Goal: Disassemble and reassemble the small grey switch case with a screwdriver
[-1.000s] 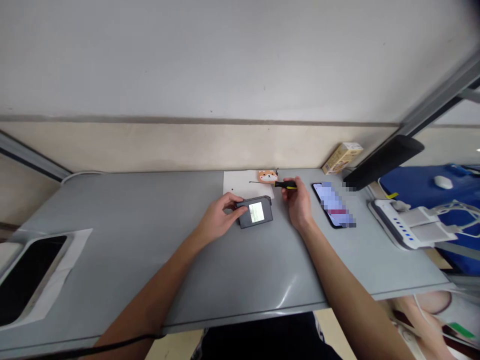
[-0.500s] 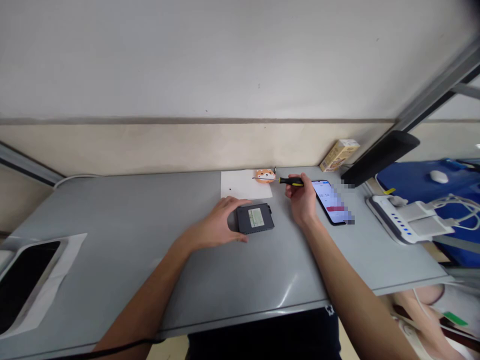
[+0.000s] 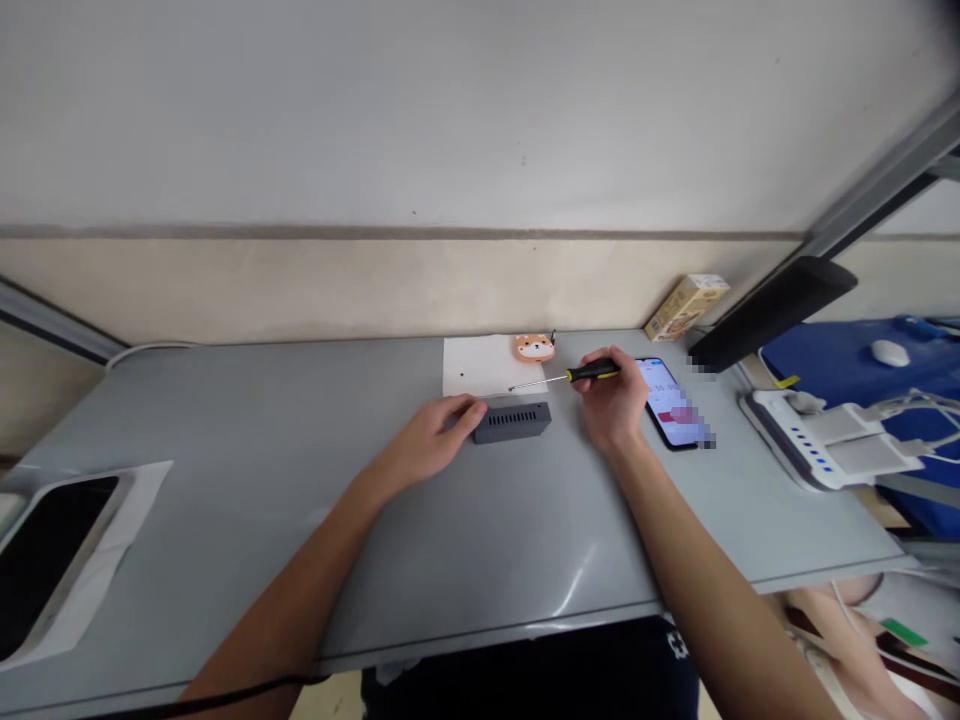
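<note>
A dark grey vented box (image 3: 512,424) stands on the table with a row of slots facing me. My left hand (image 3: 439,437) is closed on its left end, thumb at the front top edge. In my right hand (image 3: 613,400) is a screwdriver (image 3: 594,371) with a black and yellow handle, its thin shaft pointing left. The tip is over the front part of a white sheet of paper (image 3: 480,360), just behind the box. Something tiny and dark shows at the tip; I cannot tell what it is. A small dark speck (image 3: 462,375) lies on the paper.
An orange animal-face case (image 3: 534,347) sits at the paper's right edge. Right of my right hand lies a lit phone (image 3: 671,405). Beyond are a small carton (image 3: 686,307), a black post-like object (image 3: 776,312) and a white power strip (image 3: 795,440). A tablet-like device (image 3: 56,560) lies far left.
The box has been tipped from lying flat, label up, to standing with its slotted side toward me. My left hand has closed on it. The screwdriver tip has dropped lower, nearer the box.
</note>
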A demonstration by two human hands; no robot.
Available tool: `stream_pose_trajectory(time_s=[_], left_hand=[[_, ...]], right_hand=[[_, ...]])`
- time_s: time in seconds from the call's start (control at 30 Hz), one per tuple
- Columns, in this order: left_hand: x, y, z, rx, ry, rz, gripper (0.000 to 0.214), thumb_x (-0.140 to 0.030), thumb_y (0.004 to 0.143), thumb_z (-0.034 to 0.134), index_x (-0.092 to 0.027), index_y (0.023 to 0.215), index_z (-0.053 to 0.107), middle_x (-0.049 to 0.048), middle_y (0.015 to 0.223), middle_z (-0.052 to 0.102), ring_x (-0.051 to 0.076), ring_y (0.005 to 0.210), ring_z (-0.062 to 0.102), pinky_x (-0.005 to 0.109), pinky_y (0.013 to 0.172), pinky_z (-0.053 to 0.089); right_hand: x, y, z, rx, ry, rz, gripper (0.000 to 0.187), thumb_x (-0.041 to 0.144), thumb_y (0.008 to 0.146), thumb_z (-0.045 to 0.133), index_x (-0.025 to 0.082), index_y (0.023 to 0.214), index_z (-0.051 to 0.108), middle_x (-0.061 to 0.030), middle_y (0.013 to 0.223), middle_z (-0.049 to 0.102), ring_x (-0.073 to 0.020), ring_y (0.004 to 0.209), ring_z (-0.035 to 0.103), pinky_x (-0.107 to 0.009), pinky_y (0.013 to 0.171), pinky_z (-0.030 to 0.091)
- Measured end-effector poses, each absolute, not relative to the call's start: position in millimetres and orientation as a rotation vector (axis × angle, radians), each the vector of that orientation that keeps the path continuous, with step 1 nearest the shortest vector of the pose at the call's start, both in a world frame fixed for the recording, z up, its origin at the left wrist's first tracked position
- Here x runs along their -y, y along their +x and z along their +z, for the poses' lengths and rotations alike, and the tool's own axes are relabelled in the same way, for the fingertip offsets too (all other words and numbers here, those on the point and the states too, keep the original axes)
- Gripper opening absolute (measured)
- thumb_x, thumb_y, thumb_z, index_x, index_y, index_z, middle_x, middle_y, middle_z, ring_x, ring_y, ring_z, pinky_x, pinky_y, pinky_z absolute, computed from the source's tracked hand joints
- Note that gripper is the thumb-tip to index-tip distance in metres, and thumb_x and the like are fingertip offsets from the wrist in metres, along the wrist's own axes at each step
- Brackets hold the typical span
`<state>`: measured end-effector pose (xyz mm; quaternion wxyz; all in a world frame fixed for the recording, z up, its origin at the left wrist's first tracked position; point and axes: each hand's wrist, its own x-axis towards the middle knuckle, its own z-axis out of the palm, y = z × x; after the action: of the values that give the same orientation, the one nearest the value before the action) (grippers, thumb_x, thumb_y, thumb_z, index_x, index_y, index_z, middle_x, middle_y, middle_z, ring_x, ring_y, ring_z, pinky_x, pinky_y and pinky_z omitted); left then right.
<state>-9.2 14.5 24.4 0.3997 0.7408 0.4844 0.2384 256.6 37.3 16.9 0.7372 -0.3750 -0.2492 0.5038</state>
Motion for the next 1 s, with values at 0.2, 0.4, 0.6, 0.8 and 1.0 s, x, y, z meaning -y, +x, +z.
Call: stream_pose_trajectory(time_s=[0.2, 0.4, 0.6, 0.8, 1.0], left_hand=[[-16, -7, 15, -1.207, 1.895, 0.747, 0.046, -0.050, 0.108, 0.035, -0.023, 0.105, 0.072, 0.0039, 0.105, 0.075, 0.023, 0.101, 0.068, 0.036, 0.091, 0.053], [-17, -10, 19, -1.126, 1.962, 0.974, 0.028, -0.034, 0.107, 0.043, -0.022, 0.107, 0.068, 0.0043, 0.102, 0.073, 0.018, 0.094, 0.068, 0.032, 0.086, 0.053], [-8, -10, 24, -1.089, 2.178, 1.119, 0.020, -0.011, 0.095, 0.048, -0.022, 0.103, 0.063, 0.0013, 0.090, 0.065, 0.014, 0.080, 0.060, 0.028, 0.074, 0.049], [-11, -9, 19, -1.011, 2.305, 1.169, 0.027, -0.003, 0.089, 0.048, -0.022, 0.103, 0.061, 0.0014, 0.092, 0.066, 0.014, 0.081, 0.060, 0.029, 0.075, 0.048], [-14, -10, 16, -1.012, 2.381, 1.170, 0.027, -0.004, 0.090, 0.049, -0.022, 0.104, 0.062, 0.0024, 0.092, 0.067, 0.016, 0.083, 0.061, 0.032, 0.078, 0.049]], right_hand=[[-33, 248, 19, 0.628, -0.830, 1.176, 0.026, 0.038, 0.086, 0.064, 0.019, 0.070, 0.069, -0.0011, 0.072, 0.062, -0.0096, 0.053, 0.051, -0.027, 0.052, 0.041], [-29, 238, 13, 0.693, -0.844, 1.251, 0.025, 0.039, 0.086, 0.065, 0.020, 0.073, 0.074, -0.0027, 0.076, 0.065, -0.0100, 0.058, 0.051, -0.025, 0.052, 0.041], [-29, 236, 7, 0.713, -0.835, 1.274, 0.027, 0.037, 0.088, 0.062, 0.019, 0.073, 0.075, -0.0030, 0.078, 0.066, -0.0092, 0.057, 0.052, -0.024, 0.052, 0.042], [-30, 237, 6, 0.701, -0.824, 1.290, 0.027, 0.037, 0.090, 0.061, 0.020, 0.075, 0.075, -0.0019, 0.079, 0.065, -0.0082, 0.057, 0.053, -0.022, 0.052, 0.042], [-30, 236, 6, 0.691, -0.842, 1.291, 0.026, 0.037, 0.088, 0.063, 0.019, 0.073, 0.074, -0.0023, 0.078, 0.065, -0.0090, 0.058, 0.052, -0.023, 0.052, 0.042]])
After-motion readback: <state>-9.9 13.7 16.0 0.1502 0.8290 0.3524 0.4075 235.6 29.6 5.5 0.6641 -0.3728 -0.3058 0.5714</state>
